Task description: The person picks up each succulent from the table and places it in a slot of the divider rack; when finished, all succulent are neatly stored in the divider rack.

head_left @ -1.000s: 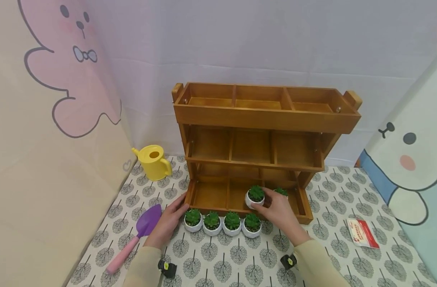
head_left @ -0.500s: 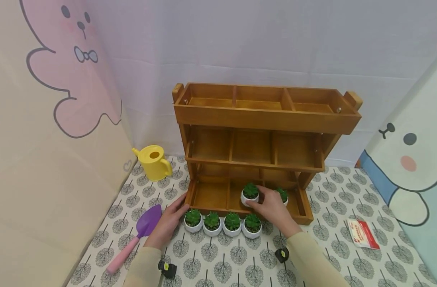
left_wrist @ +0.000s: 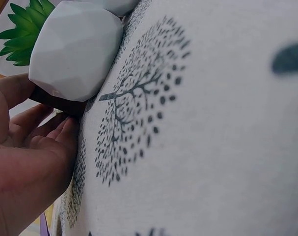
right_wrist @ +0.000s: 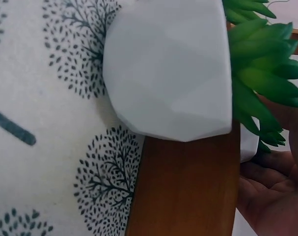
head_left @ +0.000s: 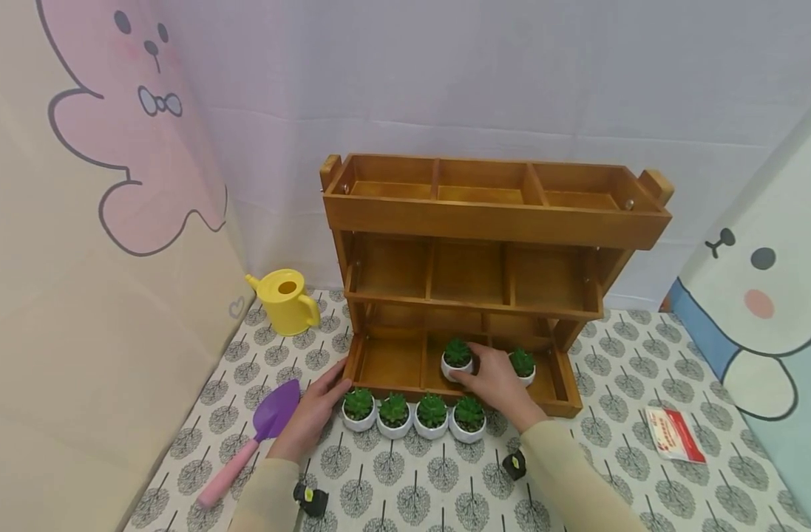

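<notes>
My right hand (head_left: 496,377) holds a potted succulent (head_left: 456,355) in a white pot, thumb at the front and fingers around its right side. That pot is in the middle compartment of the lowest tier of a wooden plant stand (head_left: 497,225). Another potted succulent (head_left: 523,366) sits in the right compartment. My left hand (head_left: 315,405) grips the front left corner of the lowest tier, its thumb beside a pot (left_wrist: 77,51) in the left wrist view. Several potted succulents (head_left: 431,415) line up on the cloth before the stand; one faceted pot (right_wrist: 171,69) fills much of the right wrist view.
A yellow watering can (head_left: 286,301) stands at the back left. A purple trowel (head_left: 275,408) with a pink handle lies left of my left hand. On the right lies a red and white packet (head_left: 675,434). Two upper tiers of the stand rise above my right hand.
My right hand has moved left with the succulent, further into the middle compartment. The succulent in the right compartment now shows more fully. My left hand has stayed at the corner.
</notes>
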Tool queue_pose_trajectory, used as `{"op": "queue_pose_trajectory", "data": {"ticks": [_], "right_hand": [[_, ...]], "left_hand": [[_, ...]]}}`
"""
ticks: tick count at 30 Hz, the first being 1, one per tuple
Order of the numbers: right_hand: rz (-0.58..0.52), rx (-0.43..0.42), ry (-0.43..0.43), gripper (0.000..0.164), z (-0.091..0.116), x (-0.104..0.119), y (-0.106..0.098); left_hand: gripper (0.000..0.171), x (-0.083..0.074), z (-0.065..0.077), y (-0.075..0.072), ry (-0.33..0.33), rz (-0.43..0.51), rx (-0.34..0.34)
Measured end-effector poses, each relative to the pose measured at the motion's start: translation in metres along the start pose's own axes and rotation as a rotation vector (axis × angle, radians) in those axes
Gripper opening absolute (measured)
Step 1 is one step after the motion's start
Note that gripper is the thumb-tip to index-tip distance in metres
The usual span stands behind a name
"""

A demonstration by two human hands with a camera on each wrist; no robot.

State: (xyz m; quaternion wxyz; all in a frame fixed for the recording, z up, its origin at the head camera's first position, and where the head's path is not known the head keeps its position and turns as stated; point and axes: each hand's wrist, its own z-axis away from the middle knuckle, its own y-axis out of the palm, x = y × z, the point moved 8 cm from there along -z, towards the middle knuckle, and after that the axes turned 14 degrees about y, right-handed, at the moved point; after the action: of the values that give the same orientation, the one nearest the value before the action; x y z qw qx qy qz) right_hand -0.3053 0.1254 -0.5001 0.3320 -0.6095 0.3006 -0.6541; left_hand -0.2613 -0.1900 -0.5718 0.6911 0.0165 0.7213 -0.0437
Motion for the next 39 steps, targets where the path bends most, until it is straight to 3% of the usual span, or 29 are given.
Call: {"op": "queue_pose_trajectory", "data": {"ticks": [8,23,39], "right_hand": [[0.003,0.015,0.003,0.07,-0.0051,-0.0014,0.0077],[-0.013,0.012,0.005,0.064,-0.0045,0.0032,0.0076],[-0.013,0.041,0.025,0.069,-0.0003,0.0024,0.0069]], "left_hand": [[0.058,-0.0033,-0.0005,0.0023,0.046,0.023,0.025],[0.058,0.0014,-0.001,-0.0003,0.01,0.003,0.003],[0.059,0.001,-0.0007,-0.0007,0.02,-0.011,0.004]]}}
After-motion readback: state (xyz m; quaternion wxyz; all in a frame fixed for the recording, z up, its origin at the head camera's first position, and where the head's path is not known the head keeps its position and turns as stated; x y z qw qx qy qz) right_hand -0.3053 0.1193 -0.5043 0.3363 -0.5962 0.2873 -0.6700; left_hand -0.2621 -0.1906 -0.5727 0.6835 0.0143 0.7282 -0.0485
